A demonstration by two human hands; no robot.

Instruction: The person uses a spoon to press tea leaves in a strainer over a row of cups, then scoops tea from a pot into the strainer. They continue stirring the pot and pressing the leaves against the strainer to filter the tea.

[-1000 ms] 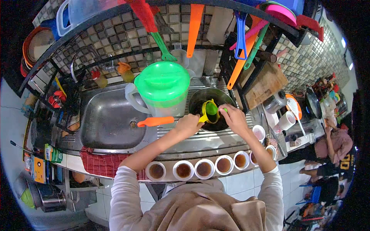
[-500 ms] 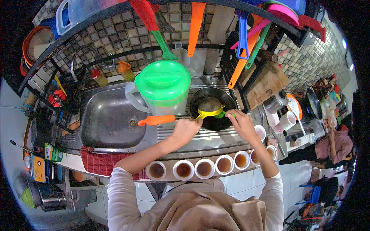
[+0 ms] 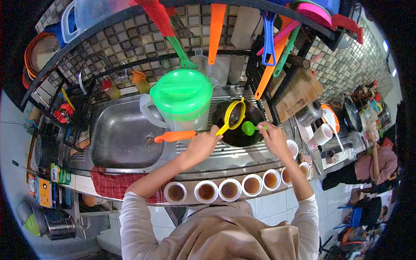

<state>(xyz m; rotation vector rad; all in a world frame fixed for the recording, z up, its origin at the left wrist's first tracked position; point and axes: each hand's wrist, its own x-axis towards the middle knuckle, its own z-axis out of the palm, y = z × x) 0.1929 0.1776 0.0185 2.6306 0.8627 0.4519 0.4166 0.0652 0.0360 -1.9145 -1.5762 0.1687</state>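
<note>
My left hand (image 3: 203, 144) grips the handle of a yellow strainer (image 3: 235, 113), which is tilted up on its side over a dark metal pot (image 3: 220, 113). Pinched in my right hand (image 3: 273, 138) is a small green spoon (image 3: 248, 128), its round bowl over the pot. Dark liquid shows inside the pot. An orange-handled utensil (image 3: 175, 136) lies left of my left hand; its far end is hidden behind that hand. Several white cups (image 3: 207, 191) of brown liquid stand in a row along the counter's front edge, below my forearms.
Left of the pot stands a clear pitcher (image 3: 182, 97) with a green lid, beside the metal sink (image 3: 125, 138). A red cloth (image 3: 117, 184) hangs over the counter edge. Utensils such as an orange spatula (image 3: 216, 34) hang overhead. At far right is another person (image 3: 376, 164).
The yellow strainer has swung from nearly level to tilted on edge, rising toward the far side of the pot. The green spoon is now apart from it, and my left hand has shifted slightly left.
</note>
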